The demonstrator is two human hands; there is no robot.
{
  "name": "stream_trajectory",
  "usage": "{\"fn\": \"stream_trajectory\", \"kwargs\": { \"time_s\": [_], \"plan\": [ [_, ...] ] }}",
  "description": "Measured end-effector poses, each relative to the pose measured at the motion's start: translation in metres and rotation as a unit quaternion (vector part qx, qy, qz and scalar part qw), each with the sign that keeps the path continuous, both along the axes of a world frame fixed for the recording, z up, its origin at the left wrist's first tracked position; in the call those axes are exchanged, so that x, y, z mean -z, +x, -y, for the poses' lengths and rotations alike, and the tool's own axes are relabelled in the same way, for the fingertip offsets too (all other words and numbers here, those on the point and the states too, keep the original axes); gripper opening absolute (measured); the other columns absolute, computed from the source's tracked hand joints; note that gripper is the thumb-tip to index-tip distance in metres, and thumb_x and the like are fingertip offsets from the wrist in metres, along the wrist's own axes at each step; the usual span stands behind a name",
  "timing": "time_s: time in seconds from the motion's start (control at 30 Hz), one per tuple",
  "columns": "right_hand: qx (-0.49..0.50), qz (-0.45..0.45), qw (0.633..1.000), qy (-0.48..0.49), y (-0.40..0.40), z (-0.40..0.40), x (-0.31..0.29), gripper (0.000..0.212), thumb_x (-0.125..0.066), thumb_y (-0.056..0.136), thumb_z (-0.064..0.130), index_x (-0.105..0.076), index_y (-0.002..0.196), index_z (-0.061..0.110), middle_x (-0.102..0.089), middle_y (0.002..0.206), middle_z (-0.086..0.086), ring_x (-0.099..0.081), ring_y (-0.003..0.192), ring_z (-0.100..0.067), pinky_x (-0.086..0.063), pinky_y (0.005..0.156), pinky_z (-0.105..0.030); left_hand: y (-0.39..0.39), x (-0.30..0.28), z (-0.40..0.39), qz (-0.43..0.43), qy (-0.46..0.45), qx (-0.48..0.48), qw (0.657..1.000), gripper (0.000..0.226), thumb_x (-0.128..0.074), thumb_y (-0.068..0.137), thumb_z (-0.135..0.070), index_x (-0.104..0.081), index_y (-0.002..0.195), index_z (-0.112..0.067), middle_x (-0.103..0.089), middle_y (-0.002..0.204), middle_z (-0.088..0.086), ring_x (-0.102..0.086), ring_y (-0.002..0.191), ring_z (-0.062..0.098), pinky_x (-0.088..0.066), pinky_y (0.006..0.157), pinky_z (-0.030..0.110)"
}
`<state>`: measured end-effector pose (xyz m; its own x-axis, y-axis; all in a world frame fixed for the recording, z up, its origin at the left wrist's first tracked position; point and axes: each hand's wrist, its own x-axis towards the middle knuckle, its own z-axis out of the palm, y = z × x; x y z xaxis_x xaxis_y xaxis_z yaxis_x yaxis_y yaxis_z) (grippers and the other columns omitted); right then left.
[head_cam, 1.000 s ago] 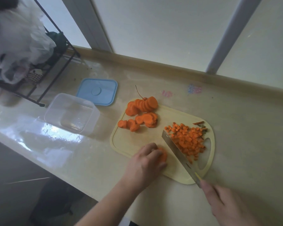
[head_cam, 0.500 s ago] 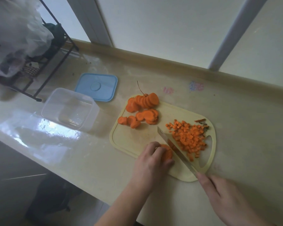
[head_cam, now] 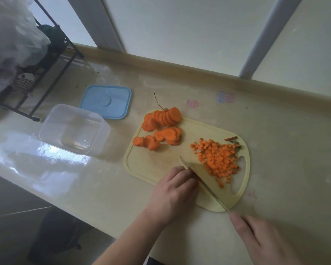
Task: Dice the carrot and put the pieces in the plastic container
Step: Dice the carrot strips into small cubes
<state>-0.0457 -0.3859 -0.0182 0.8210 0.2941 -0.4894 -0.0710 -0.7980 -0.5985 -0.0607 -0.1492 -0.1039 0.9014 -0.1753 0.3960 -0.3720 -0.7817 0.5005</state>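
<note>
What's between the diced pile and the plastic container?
Head view: carrot slices on the cutting board, between the diced pile and the plastic container, then bare counter.

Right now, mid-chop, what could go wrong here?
1. The knife blade lies right against the left hand, whose curled fingers hide whatever they hold; a slip could nick them.
2. The dice are heaped near the board edge and its handle slot; a sweep could push pieces onto the counter.
3. The container sits well left of the board, so pieces may drop in transfer.
</note>
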Motion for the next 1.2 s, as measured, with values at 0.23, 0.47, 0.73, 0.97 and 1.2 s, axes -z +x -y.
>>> {"fn": "stream_trajectory", "kwargs": {
  "time_s": [0.23, 0.47, 0.73, 0.97, 1.2],
  "plan": [
    [-0.017, -0.003, 0.998, -0.067, -0.004, -0.001, 0.000, 0.113, 0.013, 0.053, 0.097, -0.063, 0.077, 0.016, -0.068, 0.074, -0.004, -0.063, 0.073, -0.009, -0.049, 0.070, -0.027, 0.002, 0.003, -0.003, 0.007, -0.037, 0.002, 0.999, 0.012, -0.077, 0.090, -0.011, -0.076, 0.100, -0.003, -0.071, 0.109, 0.009, -0.065, 0.110, 0.028, -0.055, 0.092, 0.037],
    [-0.055, 0.042, 0.997, -0.017, 0.010, -0.022, 0.018, 0.087, 0.001, 0.073, 0.089, -0.053, 0.069, 0.020, -0.062, 0.065, 0.001, -0.061, 0.067, -0.012, -0.049, 0.068, -0.040, 0.003, 0.005, -0.004, 0.010, -0.054, 0.008, 0.998, 0.013, -0.079, 0.088, -0.008, -0.076, 0.099, -0.001, -0.071, 0.107, 0.011, -0.066, 0.108, 0.030, -0.055, 0.091, 0.039],
    [0.000, 0.009, 0.999, 0.031, 0.019, -0.017, 0.012, 0.088, -0.006, 0.071, 0.089, -0.054, 0.063, 0.016, -0.063, 0.070, 0.016, -0.059, 0.063, -0.003, -0.042, 0.057, -0.022, -0.002, 0.006, -0.008, 0.005, -0.031, 0.018, 0.999, 0.020, -0.078, 0.089, -0.006, -0.073, 0.107, 0.001, -0.066, 0.107, 0.014, -0.062, 0.106, 0.033, -0.052, 0.092, 0.040],
    [0.034, -0.011, 0.999, 0.021, 0.005, -0.013, 0.000, 0.105, 0.001, 0.052, 0.101, -0.064, 0.072, 0.021, -0.064, 0.072, 0.019, -0.056, 0.067, 0.012, -0.043, 0.069, -0.017, -0.007, 0.005, -0.005, 0.008, -0.028, 0.011, 1.000, 0.020, -0.078, 0.088, -0.004, -0.073, 0.107, 0.002, -0.067, 0.109, 0.015, -0.062, 0.108, 0.033, -0.053, 0.094, 0.040],
    [-0.026, 0.005, 0.998, -0.055, -0.001, -0.010, -0.001, 0.097, 0.003, 0.064, 0.085, -0.066, 0.088, 0.021, -0.072, 0.089, 0.000, -0.064, 0.089, -0.008, -0.045, 0.074, -0.020, -0.008, 0.007, -0.008, -0.013, -0.028, 0.022, 0.999, 0.023, -0.079, 0.087, -0.002, -0.073, 0.109, 0.001, -0.068, 0.116, 0.013, -0.061, 0.114, 0.032, -0.052, 0.097, 0.040]
  ]
}}
